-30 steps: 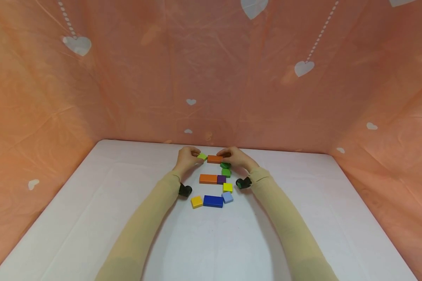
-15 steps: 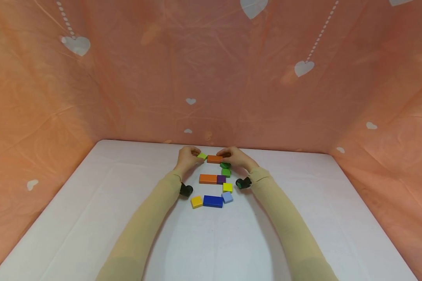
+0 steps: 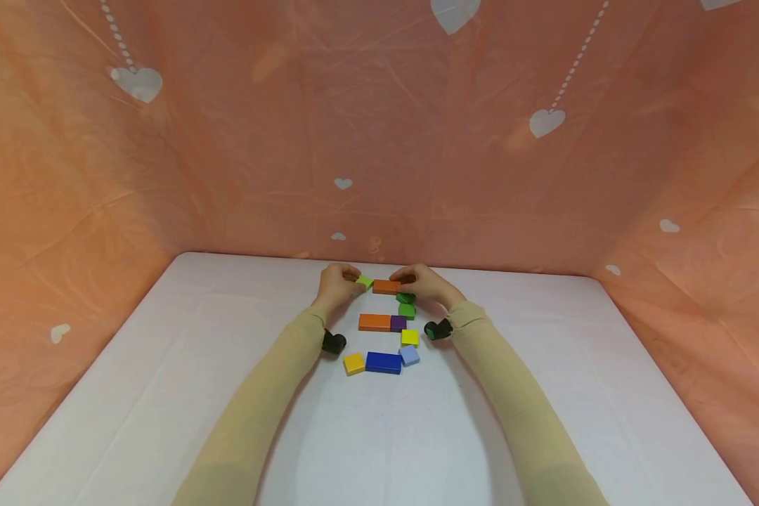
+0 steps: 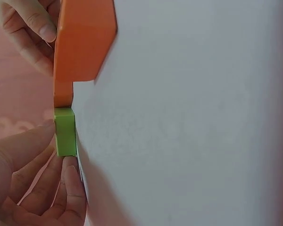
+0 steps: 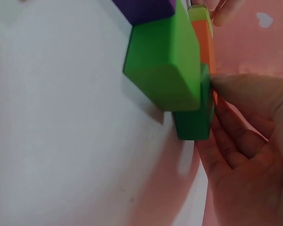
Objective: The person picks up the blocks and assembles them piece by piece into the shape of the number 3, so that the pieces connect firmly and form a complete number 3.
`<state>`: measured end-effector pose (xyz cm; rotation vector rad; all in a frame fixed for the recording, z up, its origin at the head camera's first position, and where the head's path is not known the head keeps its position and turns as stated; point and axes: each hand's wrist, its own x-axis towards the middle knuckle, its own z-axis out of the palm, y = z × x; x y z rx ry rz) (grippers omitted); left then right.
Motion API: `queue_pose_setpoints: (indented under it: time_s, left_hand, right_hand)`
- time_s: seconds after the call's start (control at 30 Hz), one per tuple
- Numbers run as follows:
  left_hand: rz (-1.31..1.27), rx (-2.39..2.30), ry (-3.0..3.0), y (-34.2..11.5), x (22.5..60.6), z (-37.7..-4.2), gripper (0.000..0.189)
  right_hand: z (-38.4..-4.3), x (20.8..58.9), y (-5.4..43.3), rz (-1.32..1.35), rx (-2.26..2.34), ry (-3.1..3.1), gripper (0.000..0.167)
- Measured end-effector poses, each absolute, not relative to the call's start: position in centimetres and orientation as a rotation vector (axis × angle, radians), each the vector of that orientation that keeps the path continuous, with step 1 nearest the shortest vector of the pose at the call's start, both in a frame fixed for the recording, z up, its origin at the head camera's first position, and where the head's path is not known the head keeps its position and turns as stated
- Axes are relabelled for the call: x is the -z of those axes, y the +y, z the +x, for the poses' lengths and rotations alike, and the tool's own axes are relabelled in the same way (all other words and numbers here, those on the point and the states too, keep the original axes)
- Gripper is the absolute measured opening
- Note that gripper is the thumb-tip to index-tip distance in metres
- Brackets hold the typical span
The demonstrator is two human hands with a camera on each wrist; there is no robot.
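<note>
At the far end of the block layout, my left hand [image 3: 338, 284] pinches a small lime-green block [image 4: 65, 133], thumb on one side and fingertips at its outer end. That block meets the left end of an orange block [image 3: 386, 287]. My right hand [image 3: 425, 284] holds the orange block's right end between thumb and fingers, part of it hidden by the hand. Right below the thumb sits a dark green block [image 5: 192, 125], tilted, partly covered in the head view. A brighter green block [image 3: 407, 311] lies just nearer, close to the dark green one.
Nearer on the white table [image 3: 379, 443] lie a second orange block [image 3: 374, 322], a purple block [image 3: 398, 323], a yellow block [image 3: 409, 338], a light blue block [image 3: 409, 355], a dark blue block [image 3: 383, 362] and an amber block [image 3: 354, 364]. An orange curtain [image 3: 379, 140] stands behind.
</note>
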<state>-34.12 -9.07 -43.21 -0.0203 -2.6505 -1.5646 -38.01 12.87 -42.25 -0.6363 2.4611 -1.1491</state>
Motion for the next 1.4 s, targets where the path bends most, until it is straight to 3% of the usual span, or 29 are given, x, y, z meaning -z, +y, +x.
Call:
queue_pose_setpoints:
  time_s: [0.57, 1.4]
  left_hand:
    - [-0.033, 1.588, -2.637, -10.3, 43.3, -34.0, 0.023]
    - [-0.113, 1.692, -2.738, -11.8, 42.7, -34.1, 0.029]
  right_hand:
    - [-37.4, 41.7, 13.7, -0.626, 1.174, 2.561, 0.029]
    - [-36.4, 41.9, 19.1, -0.641, 1.227, 2.635, 0.031]
